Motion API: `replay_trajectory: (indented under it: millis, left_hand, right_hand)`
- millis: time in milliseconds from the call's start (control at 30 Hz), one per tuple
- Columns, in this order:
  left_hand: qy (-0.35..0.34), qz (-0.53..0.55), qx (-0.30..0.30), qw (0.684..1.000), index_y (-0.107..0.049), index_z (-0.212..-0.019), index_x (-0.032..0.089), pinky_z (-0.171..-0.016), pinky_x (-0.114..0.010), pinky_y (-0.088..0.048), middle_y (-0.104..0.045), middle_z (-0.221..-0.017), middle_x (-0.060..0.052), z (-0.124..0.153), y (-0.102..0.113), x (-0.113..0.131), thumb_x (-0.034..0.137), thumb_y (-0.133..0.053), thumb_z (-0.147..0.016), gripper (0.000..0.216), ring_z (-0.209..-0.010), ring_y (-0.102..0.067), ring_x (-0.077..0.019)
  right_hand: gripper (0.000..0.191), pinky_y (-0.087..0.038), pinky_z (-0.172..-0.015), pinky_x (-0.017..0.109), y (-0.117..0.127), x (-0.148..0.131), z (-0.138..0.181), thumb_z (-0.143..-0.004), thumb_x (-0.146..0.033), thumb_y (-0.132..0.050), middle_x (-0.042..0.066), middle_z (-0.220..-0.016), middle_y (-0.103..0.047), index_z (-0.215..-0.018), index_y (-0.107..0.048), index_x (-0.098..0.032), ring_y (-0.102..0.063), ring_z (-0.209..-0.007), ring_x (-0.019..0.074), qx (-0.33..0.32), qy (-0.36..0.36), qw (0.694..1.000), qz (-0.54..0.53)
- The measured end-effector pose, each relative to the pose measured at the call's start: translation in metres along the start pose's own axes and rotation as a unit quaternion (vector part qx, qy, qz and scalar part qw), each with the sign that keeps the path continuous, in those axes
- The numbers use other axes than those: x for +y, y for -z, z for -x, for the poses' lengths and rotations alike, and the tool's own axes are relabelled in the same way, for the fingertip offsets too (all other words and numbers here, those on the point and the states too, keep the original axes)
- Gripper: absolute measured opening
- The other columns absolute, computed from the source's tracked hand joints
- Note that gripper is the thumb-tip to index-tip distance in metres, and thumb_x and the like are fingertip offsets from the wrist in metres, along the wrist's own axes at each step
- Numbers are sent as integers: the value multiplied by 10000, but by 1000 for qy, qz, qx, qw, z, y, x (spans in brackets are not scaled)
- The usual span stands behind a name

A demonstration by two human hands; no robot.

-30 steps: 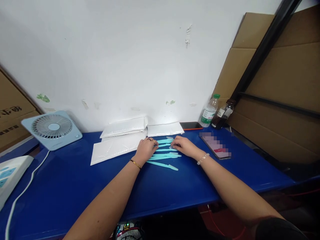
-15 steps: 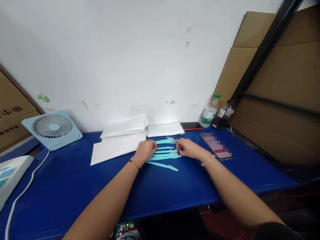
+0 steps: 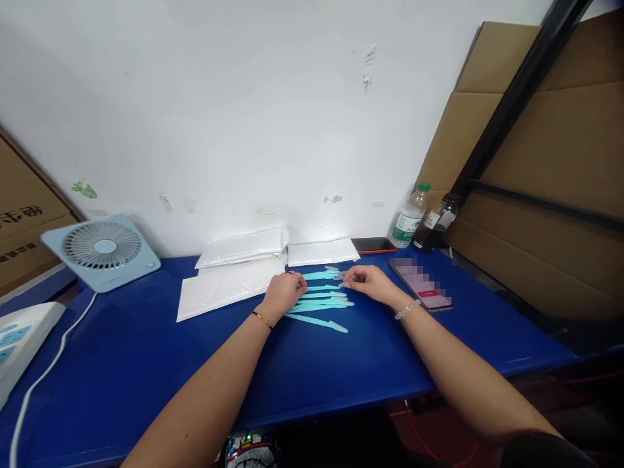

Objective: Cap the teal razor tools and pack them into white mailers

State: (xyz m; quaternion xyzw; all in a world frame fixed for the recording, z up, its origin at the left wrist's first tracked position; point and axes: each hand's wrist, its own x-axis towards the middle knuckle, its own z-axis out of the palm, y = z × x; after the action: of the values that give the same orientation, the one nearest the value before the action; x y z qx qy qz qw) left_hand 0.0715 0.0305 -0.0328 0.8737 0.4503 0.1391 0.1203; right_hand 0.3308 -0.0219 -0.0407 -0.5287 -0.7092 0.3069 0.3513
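Note:
Several turquoise eyebrow razors (image 3: pixel 316 322) lie side by side on the blue table, blade ends pointing right. Some have clear caps over their tips. My left hand (image 3: pixel 284 294) is closed at the handle end of one razor (image 3: pixel 323 287), its fingertips pinching it low over the table. Just to the right, my right hand (image 3: pixel 368 283) pinches a small clear cap (image 3: pixel 342 285) by that razor's tip. Whether cap and blade touch, I cannot tell. More loose clear caps (image 3: pixel 332 268) rest behind the razors. My left fingers hide some handle ends.
White padded packs (image 3: pixel 224 289) lie left and behind, near the wall. A phone (image 3: pixel 424 286) lies right, another dark phone (image 3: pixel 374 245) at the back. Two bottles (image 3: pixel 409 218) stand back right. A fan (image 3: pixel 102 250) and a power strip (image 3: pixel 24 344) with its white cable are left.
My right hand has shifted slightly right and up, and its fingers have loosened a little around the clear cap. My left hand has stayed in place.

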Motion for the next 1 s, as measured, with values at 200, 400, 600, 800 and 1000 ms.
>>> replay_trajectory:
  millis: [200,400,600,800,1000]
  left_hand:
    - [0,-3,3,1000,-655,-791,199,-644,-248,-401,-688,-821,-27,0,1,0,289,-575,-812,123,-742,-615,-165]
    - [2,-4,2,1000,-658,-795,205,-649,-246,-400,-692,-828,-22,0,-1,-1,294,-576,-809,121,-751,-617,-162]
    - [5,-3,3,1000,-658,-800,204,-660,-247,-411,-693,-845,-23,0,-1,-1,292,-582,-802,117,-765,-621,-163]
    - [-30,0,-9,999,-664,-772,206,-684,-259,-421,-685,-803,-18,1,2,5,288,-572,-809,128,-748,-615,-167]
    - [-40,-35,51,997,-666,-1015,222,-839,-319,-404,-667,-1053,-52,-2,-3,-1,355,-541,-851,245,-1030,-559,-221]
  right_hand:
    - [160,-465,-672,287,-5,6,-3,-754,-347,-660,43,-825,-678,-737,-676,-188,-604,-734,168,37,14,995,95]
    - [160,-468,-698,292,0,13,-2,-774,-352,-641,41,-852,-690,-760,-682,-198,-621,-776,178,28,0,995,97]
    - [178,-467,-680,291,-6,7,-4,-784,-357,-631,44,-841,-681,-787,-702,-195,-606,-747,170,7,15,996,92]
    - [171,-467,-630,274,-15,-2,-3,-789,-348,-630,37,-821,-666,-802,-714,-200,-582,-670,147,-20,37,997,71]
    - [193,-469,-725,311,-8,0,-6,-845,-281,-566,61,-894,-638,-948,-710,-204,-587,-769,172,44,55,984,161]
